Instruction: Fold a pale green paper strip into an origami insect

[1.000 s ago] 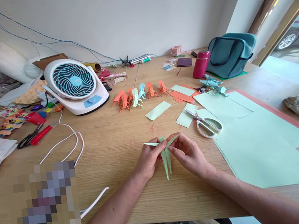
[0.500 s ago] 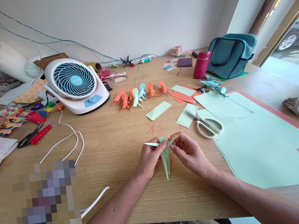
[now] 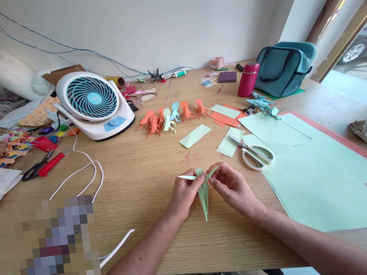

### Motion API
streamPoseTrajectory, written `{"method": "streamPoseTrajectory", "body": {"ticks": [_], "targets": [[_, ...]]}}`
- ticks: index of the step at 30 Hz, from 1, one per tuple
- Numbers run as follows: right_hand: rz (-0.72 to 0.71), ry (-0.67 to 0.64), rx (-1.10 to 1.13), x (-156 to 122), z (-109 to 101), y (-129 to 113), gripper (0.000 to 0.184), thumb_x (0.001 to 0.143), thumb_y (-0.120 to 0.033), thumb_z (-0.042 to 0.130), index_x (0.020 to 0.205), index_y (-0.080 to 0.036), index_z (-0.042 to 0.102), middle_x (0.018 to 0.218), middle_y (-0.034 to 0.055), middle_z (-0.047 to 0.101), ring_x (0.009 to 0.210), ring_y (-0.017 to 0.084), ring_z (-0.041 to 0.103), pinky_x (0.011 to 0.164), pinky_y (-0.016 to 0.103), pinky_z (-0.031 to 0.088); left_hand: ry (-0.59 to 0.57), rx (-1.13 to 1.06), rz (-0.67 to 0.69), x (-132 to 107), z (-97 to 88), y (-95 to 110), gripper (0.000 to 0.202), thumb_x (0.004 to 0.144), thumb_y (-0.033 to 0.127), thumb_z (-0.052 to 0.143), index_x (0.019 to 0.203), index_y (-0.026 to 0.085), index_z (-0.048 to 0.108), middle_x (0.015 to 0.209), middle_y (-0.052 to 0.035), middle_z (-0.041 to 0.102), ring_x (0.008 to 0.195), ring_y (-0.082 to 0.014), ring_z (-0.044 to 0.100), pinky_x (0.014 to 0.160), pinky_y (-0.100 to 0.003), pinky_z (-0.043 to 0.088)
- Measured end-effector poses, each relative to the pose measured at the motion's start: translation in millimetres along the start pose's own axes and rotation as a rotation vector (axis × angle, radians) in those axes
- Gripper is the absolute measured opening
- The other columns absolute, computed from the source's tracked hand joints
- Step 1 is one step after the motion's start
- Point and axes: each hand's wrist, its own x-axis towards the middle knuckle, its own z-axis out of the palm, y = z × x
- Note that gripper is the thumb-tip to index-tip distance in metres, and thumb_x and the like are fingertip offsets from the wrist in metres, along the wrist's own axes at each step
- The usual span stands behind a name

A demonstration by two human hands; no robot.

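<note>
A pale green folded paper figure (image 3: pixel 204 195) is held between my two hands above the front of the wooden table. Its long narrow points hang down, and thin strips stick out to either side at the top. My left hand (image 3: pixel 187 192) pinches its middle between thumb and fingers. With thumb and forefinger, my right hand (image 3: pixel 231 187) grips the thin strip on the right. Farther back stands a row of folded paper figures (image 3: pixel 185 110) in orange, pale green and light blue. A pale green paper strip (image 3: pixel 195 135) lies in front of them.
White-handled scissors (image 3: pixel 255 155) rest partly on cut paper, beside large pale green sheets (image 3: pixel 316 183). A white fan (image 3: pixel 94 101) stands back left, its cord looping forward. Red-handled scissors (image 3: pixel 38 166) lie at left. A pink bottle (image 3: pixel 248 80) and teal bag (image 3: pixel 284 69) are back right.
</note>
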Motion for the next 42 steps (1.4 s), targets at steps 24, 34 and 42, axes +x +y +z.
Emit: {"method": "streamPoseTrajectory", "body": {"ticks": [24,34,42], "targets": [[0.007,-0.009,0.002,-0.9,-0.9,5.2,0.007,0.093,-0.028,0.062,0.094,-0.022,0.059,0.082,0.0002,0.056,0.074,0.015,0.052,0.069,0.028,0.046,0.008,0.067,0.096,0.7,-1.8,-2.1,0.036,0.086,0.044,0.066,0.068,0.016,0.053,0.063,0.0051,0.04,0.06,-0.0094,0.034,0.056,-0.023,0.029],[0.01,-0.012,-0.005,0.6,-1.8,4.2,0.008,0.095,-0.029,0.06,0.094,-0.022,0.059,0.081,0.0003,0.056,0.073,0.014,0.053,0.067,0.028,0.046,0.012,0.113,0.125,0.5,-1.4,0.4,0.036,0.087,0.043,0.065,0.068,0.016,0.052,0.065,0.005,0.04,0.062,-0.01,0.036,0.059,-0.023,0.03],[0.015,-0.004,-0.013,0.5,-2.1,1.9,0.011,0.096,-0.032,0.058,0.092,-0.021,0.059,0.077,-0.0006,0.054,0.069,0.014,0.05,0.063,0.027,0.043,-0.005,0.157,0.145,1.0,-3.5,-2.4,0.036,0.089,0.043,0.064,0.069,0.016,0.053,0.064,0.0049,0.039,0.062,-0.0099,0.034,0.058,-0.023,0.029]]}}
